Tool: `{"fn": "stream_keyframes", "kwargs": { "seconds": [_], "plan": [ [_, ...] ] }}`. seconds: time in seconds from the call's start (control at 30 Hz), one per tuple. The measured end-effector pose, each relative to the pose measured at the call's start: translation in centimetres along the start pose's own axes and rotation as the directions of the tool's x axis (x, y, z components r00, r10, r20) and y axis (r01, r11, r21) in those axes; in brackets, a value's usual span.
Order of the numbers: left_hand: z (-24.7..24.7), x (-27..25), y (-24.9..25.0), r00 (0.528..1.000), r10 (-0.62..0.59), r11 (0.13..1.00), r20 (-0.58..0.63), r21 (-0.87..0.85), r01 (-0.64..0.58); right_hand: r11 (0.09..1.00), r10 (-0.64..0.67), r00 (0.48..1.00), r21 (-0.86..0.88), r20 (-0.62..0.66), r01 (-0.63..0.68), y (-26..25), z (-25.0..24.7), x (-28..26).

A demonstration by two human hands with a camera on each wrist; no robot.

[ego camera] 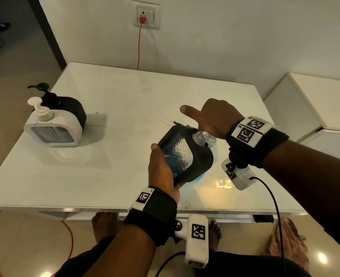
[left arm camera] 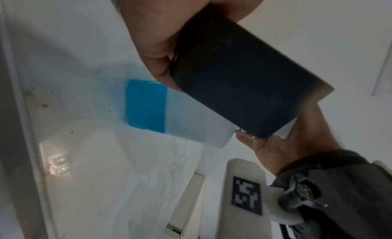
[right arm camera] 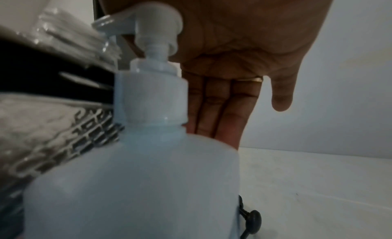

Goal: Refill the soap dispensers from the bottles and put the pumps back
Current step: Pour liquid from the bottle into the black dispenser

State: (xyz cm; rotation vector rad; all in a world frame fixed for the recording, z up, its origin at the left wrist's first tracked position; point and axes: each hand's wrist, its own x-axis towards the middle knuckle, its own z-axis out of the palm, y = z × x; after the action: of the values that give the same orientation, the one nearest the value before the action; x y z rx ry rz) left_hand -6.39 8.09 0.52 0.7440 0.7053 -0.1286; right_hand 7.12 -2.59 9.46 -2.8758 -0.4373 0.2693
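Note:
My left hand [ego camera: 161,166] grips a black soap dispenser [ego camera: 187,154] with a clear textured window, tilted so its bare threaded neck [ego camera: 200,137] points right. A translucent refill bottle [right arm camera: 137,175] holding blue soap [left arm camera: 146,105] stands on the table right behind it. The palm of my right hand [ego camera: 211,116] presses on the bottle's white pump head [right arm camera: 157,25], fingers straight and thumb out. The spout points at the dispenser's neck. A loose black pump [right arm camera: 252,217] lies on the table beyond the bottle.
A white dispenser [ego camera: 51,128] and a black one [ego camera: 69,110], both with pumps on, stand at the left of the white glass table [ego camera: 125,96]. A red cable [ego camera: 138,47] hangs from a wall socket. A white cabinet [ego camera: 314,100] stands at the right.

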Motion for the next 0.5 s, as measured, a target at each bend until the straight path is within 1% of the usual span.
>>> {"fn": "stream_keyframes", "kwargs": {
  "seconds": [0.13, 0.2, 0.3, 0.37, 0.43, 0.5],
  "plan": [
    [-0.07, 0.16, 0.17, 1.000, 0.010, 1.000, -0.001, -0.002, -0.010, 0.999, 0.022, 0.999, -0.038, -0.040, -0.023, -0.41, 0.18, -0.14],
    [-0.05, 0.19, 0.12, 1.000, 0.011, 1.000, 0.001, -0.003, -0.011, 1.000, 0.015, 1.000, -0.020, -0.018, -0.016, -0.43, 0.11, -0.15],
    [-0.11, 0.33, 0.04, 1.000, 0.007, 1.000, -0.010, 0.001, -0.007, 0.999, 0.001, 0.999, 0.053, 0.049, -0.003, -0.23, -0.30, 0.15],
    [-0.08, 0.40, -0.01, 1.000, 0.007, 1.000, -0.010, 0.000, -0.007, 0.997, -0.005, 0.998, 0.079, 0.066, 0.000, -0.10, -0.30, 0.30],
    [-0.07, 0.38, -0.01, 1.000, 0.001, 1.000, -0.010, -0.003, -0.001, 0.997, -0.004, 0.999, 0.074, 0.053, 0.000, -0.04, -0.12, 0.24],
    [-0.09, 0.36, -0.03, 1.000, 0.004, 1.000, -0.004, -0.001, -0.004, 0.999, 0.004, 1.000, 0.032, 0.013, -0.004, 0.01, 0.11, 0.21]
  ]
}}
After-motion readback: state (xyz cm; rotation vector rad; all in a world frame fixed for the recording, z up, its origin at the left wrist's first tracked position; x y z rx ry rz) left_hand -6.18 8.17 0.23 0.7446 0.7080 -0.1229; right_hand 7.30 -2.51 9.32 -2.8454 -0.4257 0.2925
